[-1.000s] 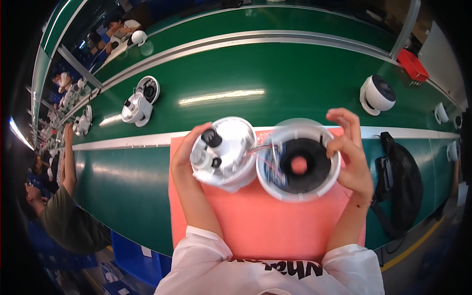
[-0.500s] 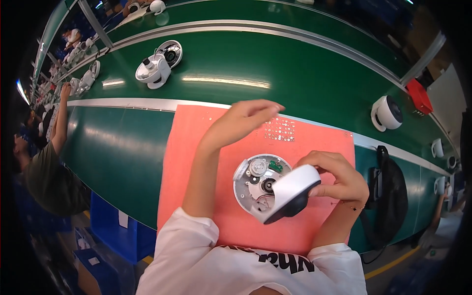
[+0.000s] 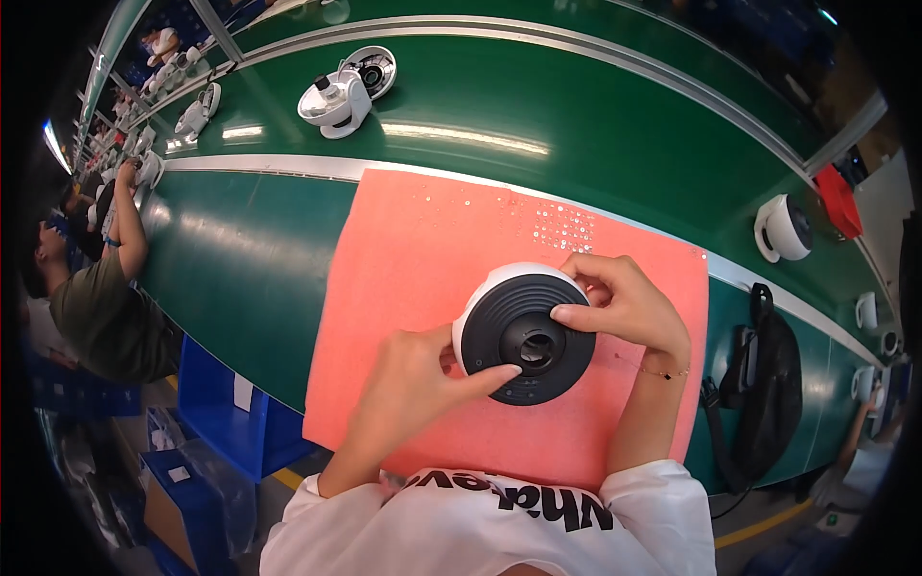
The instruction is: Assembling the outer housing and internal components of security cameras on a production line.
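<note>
A round white camera-like housing [image 3: 480, 336] is held over the salmon-pink mat [image 3: 379, 259], its black ringed face and central hole turned up toward me. My left hand [image 3: 408, 384] grips its left rim, thumb on the black face below the hole. From the upper right, my right hand [image 3: 629, 312] holds the opposite rim, its thumb on the black rings. The housing's inside and the fingertips beneath it are hidden. Beyond it, small shiny screw-like pieces [image 3: 564, 228] lie in rows on the mat, with a few scattered to the left.
An opened white unit [image 3: 336, 101] stands on the green belt [image 3: 576, 125] at the back. Another white-and-black unit [image 3: 786, 228] stands right, near a red bin [image 3: 838, 202]. A black bag [image 3: 768, 374] lies right of the mat. At left are a co-worker [image 3: 106, 307] and a blue crate [image 3: 221, 403].
The housing's two halves, spread apart with inner parts showing, are now together, black face up. My left hand came down from above the mat onto the rim. The view has shifted slightly.
</note>
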